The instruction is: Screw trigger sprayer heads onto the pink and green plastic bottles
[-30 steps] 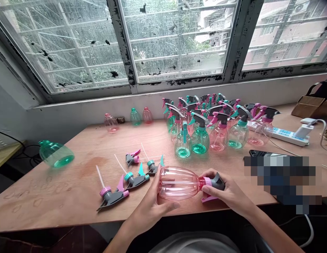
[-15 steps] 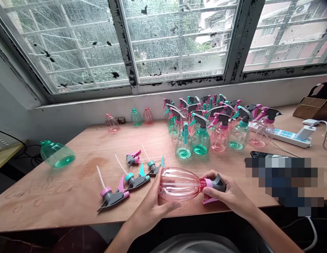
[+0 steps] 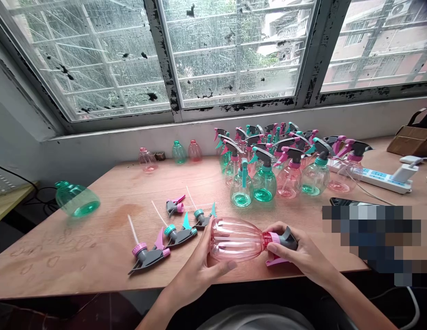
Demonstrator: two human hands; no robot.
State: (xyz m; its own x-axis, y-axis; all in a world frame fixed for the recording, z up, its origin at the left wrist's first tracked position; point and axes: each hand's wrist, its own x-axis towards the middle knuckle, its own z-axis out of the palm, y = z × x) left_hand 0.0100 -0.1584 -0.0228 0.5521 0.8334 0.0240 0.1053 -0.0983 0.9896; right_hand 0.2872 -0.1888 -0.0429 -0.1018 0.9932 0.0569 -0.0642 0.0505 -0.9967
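Note:
A clear pink spray bottle [image 3: 237, 239] lies sideways between my hands above the table's front edge. My left hand [image 3: 208, 263] cups its base, the thumb along the near side. At the neck, my right hand [image 3: 299, 250] grips the pink collar of a grey-and-pink trigger sprayer [image 3: 287, 238], whose pink trigger points toward me. Left of the bottle lie loose spray heads with tubes: a pink-and-grey one [image 3: 147, 256], a teal-and-grey one [image 3: 179, 234], another teal one [image 3: 201, 217] and a smaller pink one [image 3: 174, 207].
Several assembled spray bottles [image 3: 264, 183] crowd the back right. Bottles without heads stand along the wall, such as a green one [image 3: 179, 153]; another green bottle [image 3: 77, 200] is at the left edge. A power strip [image 3: 378, 178] and a partly blurred dark device [image 3: 340, 204] lie at right.
The view has shifted slightly, so everything sits a little further right. Both hands keep the same hold on the bottle and sprayer.

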